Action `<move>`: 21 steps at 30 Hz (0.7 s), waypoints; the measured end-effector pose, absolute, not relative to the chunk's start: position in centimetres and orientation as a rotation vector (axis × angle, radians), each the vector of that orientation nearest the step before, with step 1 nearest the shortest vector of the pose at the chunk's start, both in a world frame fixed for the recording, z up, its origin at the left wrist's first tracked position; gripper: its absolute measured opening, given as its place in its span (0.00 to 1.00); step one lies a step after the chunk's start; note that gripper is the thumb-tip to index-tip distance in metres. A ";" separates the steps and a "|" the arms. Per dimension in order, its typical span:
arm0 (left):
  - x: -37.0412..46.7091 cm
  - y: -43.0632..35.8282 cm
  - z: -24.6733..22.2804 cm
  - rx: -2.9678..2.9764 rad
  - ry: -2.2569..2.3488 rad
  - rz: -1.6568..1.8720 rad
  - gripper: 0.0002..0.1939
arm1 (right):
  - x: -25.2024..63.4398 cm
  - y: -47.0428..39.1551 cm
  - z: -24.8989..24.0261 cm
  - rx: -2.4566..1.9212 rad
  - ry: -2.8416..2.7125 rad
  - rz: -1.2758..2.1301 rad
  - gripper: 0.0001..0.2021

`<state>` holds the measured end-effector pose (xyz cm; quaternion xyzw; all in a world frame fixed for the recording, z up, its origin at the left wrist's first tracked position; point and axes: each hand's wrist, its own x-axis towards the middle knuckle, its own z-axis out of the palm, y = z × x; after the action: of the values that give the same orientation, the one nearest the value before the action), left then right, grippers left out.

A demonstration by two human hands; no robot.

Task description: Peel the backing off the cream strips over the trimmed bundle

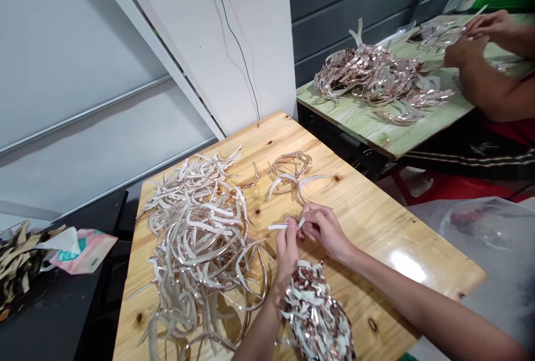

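My left hand (pixel 288 241) and my right hand (pixel 326 229) meet over the wooden table, fingertips pinched close together. A narrow strip (pixel 277 227) with a pale backing pokes out to the left from my left fingers. Another short strip end rises between the two hands, at my right fingertips. Just beyond them lies a loose coil of shiny rose-gold strips (pixel 288 169) with pale ends. Between my forearms sits a dense bunch of rose-gold and white strips (pixel 317 316). A big tangled heap of similar strips (pixel 209 238) spreads to the left of my hands.
The wooden table (pixel 363 205) stands against a white wall panel (pixel 254 27). On a greenish table (pixel 376 132) at right, a co-worker's hands (pixel 480 38) work near another strip pile (pixel 376 74). A pink tissue pack (pixel 90 252) lies on a dark surface at left.
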<state>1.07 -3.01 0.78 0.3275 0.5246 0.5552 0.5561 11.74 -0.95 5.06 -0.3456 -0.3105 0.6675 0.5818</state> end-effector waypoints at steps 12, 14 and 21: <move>2.3 -1.6 3.5 0.513 0.898 1.297 0.27 | 12.6 0.0 6.2 -0.495 -0.149 1.788 0.14; 2.4 -1.5 3.5 0.490 0.901 1.315 0.28 | 13.0 0.2 6.4 -0.413 -0.055 1.814 0.14; 2.3 -1.5 2.8 0.517 0.986 1.263 0.26 | 13.9 0.8 6.4 -0.199 0.230 1.766 0.16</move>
<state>2.30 -1.47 2.83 0.2289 0.4368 0.5594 0.6662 13.92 0.85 6.37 -0.0865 0.1002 0.7695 0.6248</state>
